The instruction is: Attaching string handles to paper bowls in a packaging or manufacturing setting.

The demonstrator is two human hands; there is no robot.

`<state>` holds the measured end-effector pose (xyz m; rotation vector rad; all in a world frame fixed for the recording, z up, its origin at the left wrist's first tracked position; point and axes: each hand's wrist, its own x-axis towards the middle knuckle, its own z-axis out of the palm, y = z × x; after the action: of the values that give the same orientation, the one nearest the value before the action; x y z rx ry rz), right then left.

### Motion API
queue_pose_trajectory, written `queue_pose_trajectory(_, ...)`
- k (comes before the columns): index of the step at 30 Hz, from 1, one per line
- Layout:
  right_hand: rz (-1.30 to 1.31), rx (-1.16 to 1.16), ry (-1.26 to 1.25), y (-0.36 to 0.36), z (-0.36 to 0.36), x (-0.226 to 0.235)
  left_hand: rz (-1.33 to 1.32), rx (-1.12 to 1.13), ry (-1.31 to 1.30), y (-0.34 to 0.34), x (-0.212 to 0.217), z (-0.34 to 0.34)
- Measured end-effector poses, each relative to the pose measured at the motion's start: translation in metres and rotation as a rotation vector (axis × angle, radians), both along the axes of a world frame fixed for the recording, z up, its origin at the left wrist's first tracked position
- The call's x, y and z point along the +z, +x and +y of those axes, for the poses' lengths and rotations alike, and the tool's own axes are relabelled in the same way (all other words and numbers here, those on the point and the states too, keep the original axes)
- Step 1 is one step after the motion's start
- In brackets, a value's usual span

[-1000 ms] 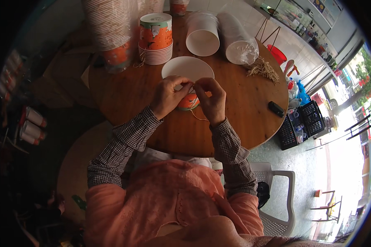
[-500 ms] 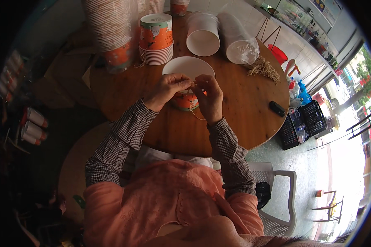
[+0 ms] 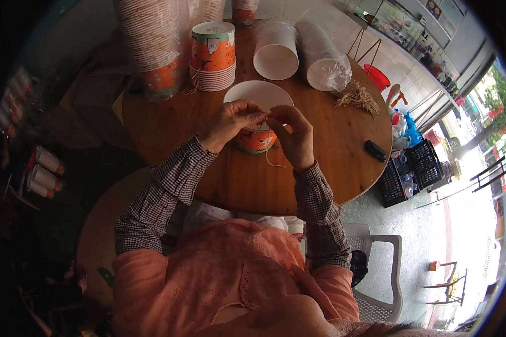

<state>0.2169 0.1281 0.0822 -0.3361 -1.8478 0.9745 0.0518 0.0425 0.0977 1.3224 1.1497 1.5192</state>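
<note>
An orange paper bucket [image 3: 257,141] with a white inside stands upright on the round wooden table before me. Over its near rim my left hand [image 3: 230,124] pinches a thin tan string [image 3: 272,163]. My right hand [image 3: 294,132] meets it there, thumb and forefinger closed on the same string. One loose end hangs down the bucket's front and curls on the tabletop. The exact spot between the fingertips is too small to make out.
Farther back stand a stack of orange buckets [image 3: 213,56], a tall bagged stack [image 3: 152,50] and white bucket sleeves [image 3: 276,59] lying in plastic. A bundle of tan strings [image 3: 358,100] and a black object [image 3: 375,150] lie rightward. A grey chair [image 3: 385,264] stands at lower right.
My right hand has moved slightly right and its fingers have shifted on the string. The hanging string end has swung right. My left hand stays almost in place.
</note>
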Motion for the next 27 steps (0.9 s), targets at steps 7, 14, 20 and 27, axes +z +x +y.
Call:
queue_pose_trajectory(7,-0.068,-0.08,0.242,0.005,-0.004,0.023,-0.01,0.007,-0.045,0.002,0.002,0.003)
queue_pose_trajectory(14,-0.095,-0.15,0.397,0.003,-0.007,0.029,0.007,-0.018,-0.054,-0.003,-0.004,0.007)
queue_pose_trajectory(20,-0.136,-0.138,0.503,0.006,-0.002,0.031,0.008,-0.002,-0.082,-0.001,-0.001,0.006)
queue_pose_trajectory(27,-0.109,-0.135,0.215,0.004,-0.005,0.017,0.016,-0.011,-0.118,0.004,0.011,-0.002)
